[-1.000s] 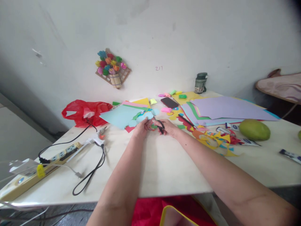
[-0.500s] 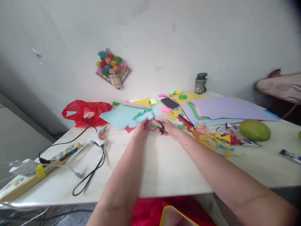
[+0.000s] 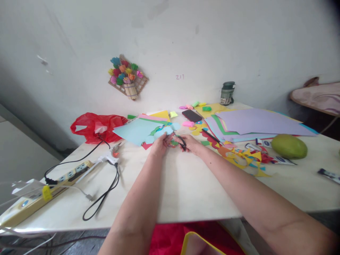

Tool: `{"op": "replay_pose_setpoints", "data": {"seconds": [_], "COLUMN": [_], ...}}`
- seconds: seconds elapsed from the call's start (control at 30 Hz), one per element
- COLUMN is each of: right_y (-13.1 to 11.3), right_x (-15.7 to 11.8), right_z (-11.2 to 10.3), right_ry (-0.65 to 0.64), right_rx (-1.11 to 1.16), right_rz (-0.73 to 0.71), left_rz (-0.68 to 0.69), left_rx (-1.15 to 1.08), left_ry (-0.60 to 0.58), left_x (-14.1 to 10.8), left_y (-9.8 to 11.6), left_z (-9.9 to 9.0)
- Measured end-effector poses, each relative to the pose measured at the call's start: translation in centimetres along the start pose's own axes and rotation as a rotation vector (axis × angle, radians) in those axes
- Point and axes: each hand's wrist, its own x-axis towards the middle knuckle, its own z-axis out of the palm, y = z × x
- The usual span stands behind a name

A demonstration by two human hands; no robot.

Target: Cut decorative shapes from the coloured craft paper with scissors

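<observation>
Left hand (image 3: pixel 159 144): pinching pale-blue wavy-edged paper piece (image 3: pixel 161 131) | Right hand (image 3: pixel 191 144): wrapped around black-handled scissors (image 3: pixel 182 142) | Beneath: whitish surface (image 3: pixel 193 191)

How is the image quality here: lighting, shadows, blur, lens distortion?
Head view: soft light, with a faint shadow on the table between the forearms; head view: fine detail is soft around the left hand and right hand, so the blade tips of the scissors are hard to make out; head view: wide-angle stretch toward the edges, top right corner dark.

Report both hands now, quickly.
Left hand: closed, holding light-blue paper.
Right hand: closed, holding black-handled scissors.
</observation>
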Motion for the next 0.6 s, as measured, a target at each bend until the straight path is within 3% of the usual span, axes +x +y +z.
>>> {"op": "replay_pose_setpoints", "data": {"seconds": [0.6], "right_y": [0.04], "right_x": [0.19], "right_z": [0.39], "right_ry": [0.02], "right_rx": [-0.069], "right_rz": [0.016], "left_rz": [-0.061], "left_rx": [0.006], "left_ry": [0.013], "left_x": [0.17], "left_y": [-0.02], "left_z": [-0.23]}}
